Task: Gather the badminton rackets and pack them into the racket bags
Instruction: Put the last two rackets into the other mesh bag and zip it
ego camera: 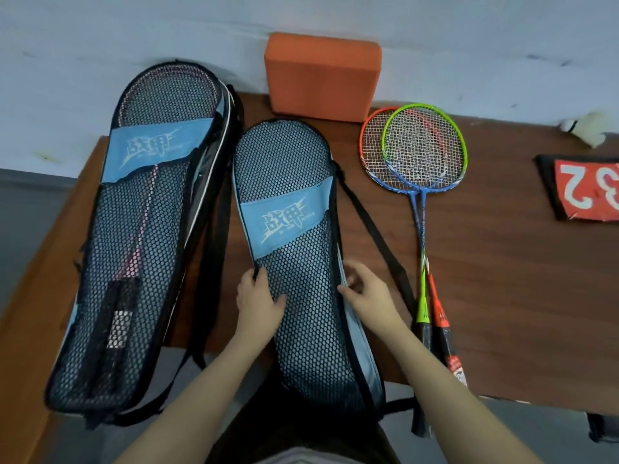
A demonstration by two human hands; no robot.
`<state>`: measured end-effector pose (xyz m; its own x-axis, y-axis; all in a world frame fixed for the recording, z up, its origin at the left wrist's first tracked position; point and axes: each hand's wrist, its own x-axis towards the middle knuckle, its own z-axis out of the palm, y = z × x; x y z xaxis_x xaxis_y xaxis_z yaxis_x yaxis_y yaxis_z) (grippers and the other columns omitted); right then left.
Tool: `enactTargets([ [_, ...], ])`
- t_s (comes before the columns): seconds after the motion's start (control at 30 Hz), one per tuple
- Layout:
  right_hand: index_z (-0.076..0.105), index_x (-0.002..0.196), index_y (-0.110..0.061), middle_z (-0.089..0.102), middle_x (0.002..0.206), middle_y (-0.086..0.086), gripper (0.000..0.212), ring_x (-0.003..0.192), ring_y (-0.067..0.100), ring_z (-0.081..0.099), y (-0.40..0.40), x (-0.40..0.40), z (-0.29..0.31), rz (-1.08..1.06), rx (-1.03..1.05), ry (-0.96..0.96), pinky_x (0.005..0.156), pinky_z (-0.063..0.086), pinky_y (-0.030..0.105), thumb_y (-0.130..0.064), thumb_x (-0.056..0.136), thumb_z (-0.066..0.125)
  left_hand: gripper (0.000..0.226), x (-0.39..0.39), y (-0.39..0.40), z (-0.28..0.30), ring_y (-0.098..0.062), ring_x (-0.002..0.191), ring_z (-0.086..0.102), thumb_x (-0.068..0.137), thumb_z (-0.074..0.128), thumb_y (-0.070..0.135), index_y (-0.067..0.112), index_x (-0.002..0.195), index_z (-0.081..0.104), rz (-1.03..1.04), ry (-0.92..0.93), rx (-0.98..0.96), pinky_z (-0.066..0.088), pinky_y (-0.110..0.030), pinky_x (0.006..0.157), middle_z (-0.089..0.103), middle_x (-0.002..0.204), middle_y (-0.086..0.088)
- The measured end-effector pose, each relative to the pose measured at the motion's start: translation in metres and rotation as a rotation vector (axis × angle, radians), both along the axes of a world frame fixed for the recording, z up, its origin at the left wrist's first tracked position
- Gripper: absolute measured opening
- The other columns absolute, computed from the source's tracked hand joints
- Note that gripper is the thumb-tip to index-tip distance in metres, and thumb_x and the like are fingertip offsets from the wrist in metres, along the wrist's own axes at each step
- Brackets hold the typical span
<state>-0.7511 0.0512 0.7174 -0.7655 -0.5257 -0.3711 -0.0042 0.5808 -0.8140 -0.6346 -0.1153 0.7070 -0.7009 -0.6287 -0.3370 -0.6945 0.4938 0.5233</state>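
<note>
Two black mesh racket bags with blue labels lie on the brown table (502,262). The left bag (140,249) holds a pink racket (140,229), visible through the mesh. The middle bag (294,249) looks flat. My left hand (258,303) rests on its left edge, fingers gripping the rim. My right hand (365,293) pinches the bag's right edge at the zipper seam. To the right lie two crossed rackets, one green-framed (424,145) and one orange-framed (371,142), handles toward me.
An orange foam block (321,75) leans on the wall behind the bags. A red and black cloth with white numbers (586,189) lies at the right. A white shuttlecock (582,128) sits at the far right. The bag's black strap (378,236) trails toward the rackets.
</note>
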Motion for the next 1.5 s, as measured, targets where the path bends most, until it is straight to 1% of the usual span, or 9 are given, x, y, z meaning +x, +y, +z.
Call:
enactTargets([
  [0.13, 0.047, 0.133, -0.019, 0.053, 0.084, -0.004, 0.047, 0.084, 0.01, 0.057, -0.014, 0.0, 0.013, -0.072, -0.121, -0.073, 0.079, 0.044, 0.015, -0.008, 0.089, 0.059, 0.065, -0.01, -0.016, 0.005, -0.03, 0.129, 0.026, 0.084, 0.058, 0.008, 0.012, 0.142, 0.031, -0.036, 0.147, 0.016, 0.019, -0.037, 0.11, 0.027, 0.144, -0.016],
  [0.27, 0.051, 0.128, -0.017, 0.054, 0.088, -0.008, 0.045, 0.075, 0.0, 0.054, -0.031, 0.003, 0.04, -0.07, -0.244, -0.073, 0.078, 0.045, 0.013, -0.001, 0.087, 0.061, 0.051, -0.022, -0.026, 0.015, -0.034, 0.131, 0.022, 0.089, 0.055, 0.029, 0.013, 0.135, 0.041, -0.114, 0.116, -0.157, 0.02, -0.048, 0.108, 0.021, 0.148, -0.014],
  [0.47, 0.05, 0.124, -0.026, 0.057, 0.093, 0.004, 0.051, 0.071, 0.007, 0.049, -0.043, 0.012, 0.061, -0.101, -0.377, -0.091, 0.073, 0.045, 0.017, 0.002, 0.084, 0.063, 0.05, -0.04, -0.021, 0.049, -0.012, 0.118, 0.044, 0.09, 0.042, 0.045, 0.023, 0.134, 0.043, -0.244, 0.426, 0.159, 0.03, -0.034, 0.104, 0.048, 0.126, 0.003],
  [0.87, 0.043, 0.09, -0.013, 0.062, 0.083, 0.001, 0.036, 0.073, 0.002, 0.058, -0.042, 0.027, 0.064, -0.256, -0.533, -0.235, 0.07, 0.048, 0.016, 0.015, 0.079, 0.061, 0.038, -0.059, -0.03, 0.068, -0.006, 0.09, 0.061, 0.082, 0.069, 0.016, 0.021, 0.119, 0.058, -0.086, 0.48, 0.653, 0.047, -0.007, 0.076, 0.06, 0.099, 0.001],
  [0.97, 0.054, 0.087, -0.013, 0.061, 0.073, -0.01, 0.029, 0.07, 0.0, 0.056, -0.039, 0.03, 0.062, -0.257, -0.469, -0.192, 0.067, 0.046, 0.015, 0.013, 0.079, 0.062, 0.036, -0.058, -0.029, 0.07, -0.002, 0.083, 0.061, 0.079, 0.071, 0.01, 0.02, 0.113, 0.061, -0.064, 0.497, 0.661, 0.048, -0.008, 0.074, 0.06, 0.095, 0.004],
  [1.13, 0.065, 0.095, -0.015, 0.063, 0.083, -0.005, 0.029, 0.077, 0.003, 0.057, -0.038, 0.03, 0.059, -0.322, -0.398, -0.12, 0.073, 0.046, 0.019, 0.01, 0.08, 0.06, 0.037, -0.054, -0.03, 0.071, -0.004, 0.082, 0.062, 0.08, 0.07, 0.008, 0.019, 0.114, 0.062, -0.096, 0.551, 0.564, 0.049, -0.012, 0.078, 0.062, 0.096, 0.003],
  [1.27, 0.064, 0.109, -0.017, 0.053, 0.079, -0.002, 0.038, 0.07, 0.003, 0.049, -0.038, 0.032, 0.062, -0.268, -0.381, -0.078, 0.066, 0.041, 0.014, 0.009, 0.084, 0.055, 0.034, -0.048, -0.031, 0.08, -0.001, 0.077, 0.06, 0.084, 0.063, 0.002, 0.02, 0.113, 0.062, -0.105, 0.606, 0.509, 0.047, -0.01, 0.074, 0.065, 0.094, 0.007],
  [1.4, 0.058, 0.123, -0.026, 0.05, 0.074, -0.003, 0.046, 0.065, 0.005, 0.045, -0.039, 0.036, 0.063, -0.163, -0.394, -0.098, 0.067, 0.042, 0.017, -0.002, 0.084, 0.065, 0.037, -0.038, -0.041, 0.084, -0.016, 0.078, 0.058, 0.084, 0.059, 0.0, 0.028, 0.108, 0.063, -0.067, 0.61, 0.426, 0.047, -0.011, 0.071, 0.061, 0.099, -0.001],
  [1.5, 0.058, 0.123, -0.027, 0.048, 0.073, -0.003, 0.048, 0.062, 0.004, 0.043, -0.049, 0.042, 0.06, -0.07, -0.333, -0.031, 0.066, 0.042, 0.017, 0.0, 0.083, 0.065, 0.039, -0.032, -0.049, 0.078, -0.007, 0.066, 0.046, 0.083, 0.061, 0.001, 0.022, 0.115, 0.062, -0.143, 0.524, 0.34, 0.04, -0.007, 0.067, 0.051, 0.086, 0.003],
])
